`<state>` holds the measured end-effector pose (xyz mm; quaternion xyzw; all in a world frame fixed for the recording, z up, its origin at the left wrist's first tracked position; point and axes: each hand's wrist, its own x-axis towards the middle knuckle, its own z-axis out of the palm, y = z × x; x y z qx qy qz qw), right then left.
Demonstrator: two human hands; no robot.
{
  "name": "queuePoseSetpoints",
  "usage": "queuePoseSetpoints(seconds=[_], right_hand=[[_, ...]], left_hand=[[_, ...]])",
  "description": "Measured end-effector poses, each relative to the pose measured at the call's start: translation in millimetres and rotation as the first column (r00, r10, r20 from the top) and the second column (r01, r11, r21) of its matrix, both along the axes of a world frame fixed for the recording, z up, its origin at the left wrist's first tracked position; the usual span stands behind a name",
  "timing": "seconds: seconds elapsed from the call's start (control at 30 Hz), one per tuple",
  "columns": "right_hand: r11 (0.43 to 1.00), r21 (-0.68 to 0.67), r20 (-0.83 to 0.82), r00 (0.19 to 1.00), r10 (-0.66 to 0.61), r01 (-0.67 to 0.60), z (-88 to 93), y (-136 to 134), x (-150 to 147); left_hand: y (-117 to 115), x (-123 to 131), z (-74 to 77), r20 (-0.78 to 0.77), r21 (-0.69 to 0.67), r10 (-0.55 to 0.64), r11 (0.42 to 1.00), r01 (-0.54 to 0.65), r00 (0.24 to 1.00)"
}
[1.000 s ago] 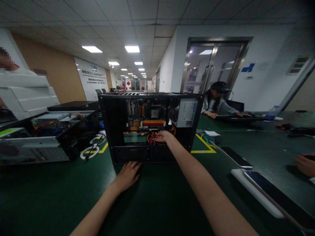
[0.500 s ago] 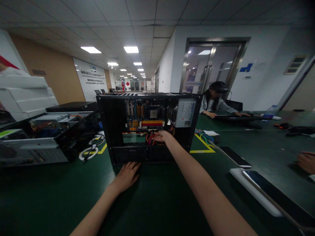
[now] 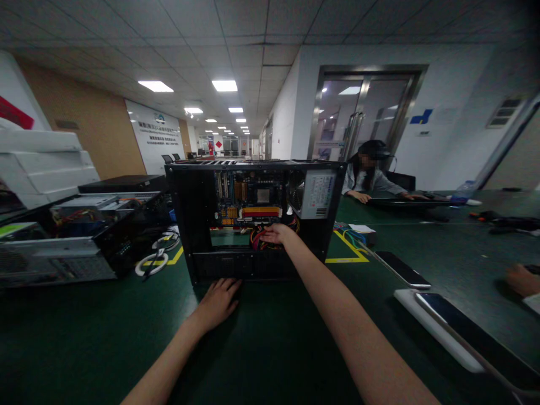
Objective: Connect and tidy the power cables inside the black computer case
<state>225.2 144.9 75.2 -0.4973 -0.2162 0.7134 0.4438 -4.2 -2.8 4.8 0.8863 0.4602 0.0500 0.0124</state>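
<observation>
A black computer case [image 3: 223, 263] stands upright on the green table, its side facing me uncovered. Inside it show a motherboard [image 3: 248, 188] and, at the upper right, a power supply [image 3: 317, 194] with a fan. My right hand [image 3: 276, 233] reaches into the case below the board, fingers closed around a bundle of red, black and yellow power cables [image 3: 256, 238]; the fingertips are partly lost among the wires. My left hand [image 3: 220, 301] lies flat, fingers stretched out, on the table against the lower front edge of the case.
Left of the case lies another opened computer case [image 3: 76, 259], with coiled white cable [image 3: 152, 263] beside it. Phones [image 3: 403, 269] and a white slab [image 3: 434, 332] lie on the right. A co-worker [image 3: 371, 169] sits behind; another person's hand [image 3: 523, 280] is at the right edge.
Both my hands and the case stay in place. At the right edge, the other person's hand has shifted slightly and a dark item now shows by it.
</observation>
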Motion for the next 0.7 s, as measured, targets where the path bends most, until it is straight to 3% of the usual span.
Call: queuePoseSetpoints(seconds=[0.2, 0.7], right_hand=[[1.0, 0.014, 0.006, 1.0, 0.023, -0.024, -0.1, -0.9, 0.4], [0.98, 0.054, 0.224, 0.958, 0.177, -0.194, 0.7, -7.3, 3.3]], left_hand=[[-0.8, 0.4, 0.8, 0.005, 0.005, -0.011, 1.0, 0.011, 1.0], [0.3, -0.5, -0.5, 0.027, 0.01, -0.017, 1.0, 0.016, 0.999]])
